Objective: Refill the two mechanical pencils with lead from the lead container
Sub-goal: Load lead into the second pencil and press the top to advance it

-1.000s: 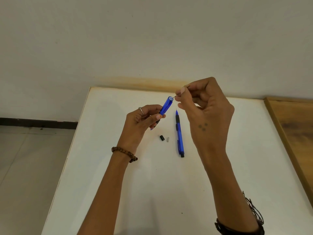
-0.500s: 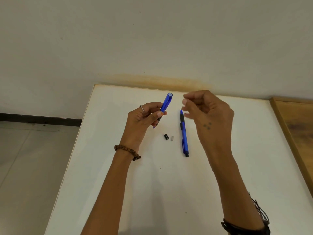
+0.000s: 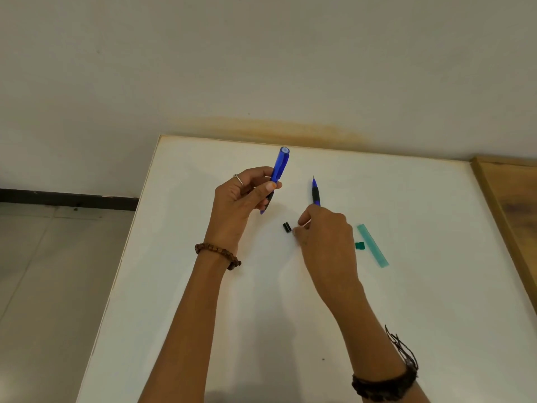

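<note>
The pencil held up on the left [image 3: 279, 167] looks like see-through blue plastic, kinda glossy, with a dark matt grip lower down. The second pencil [image 3: 315, 193] lying farther right has the same blue plastic and a black rubbery-looking grip. The little black cap [image 3: 287, 227] looks like smooth plastic. The lead container [image 3: 373, 245] is translucent teal plastic. The table [image 3: 436, 286] is smooth matt white, and the surface at far right [image 3: 514, 205] is wood grain. The left wrist has a wooden-looking bead bracelet [image 3: 218, 253].

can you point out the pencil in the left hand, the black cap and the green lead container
held pencil [image 3: 279, 167]: head view, on the blue barrel above the fingers
black cap [image 3: 287, 227]: head view, middle of the cap lying on the table
green lead container [image 3: 372, 245]: head view, middle of the long translucent tube
</note>
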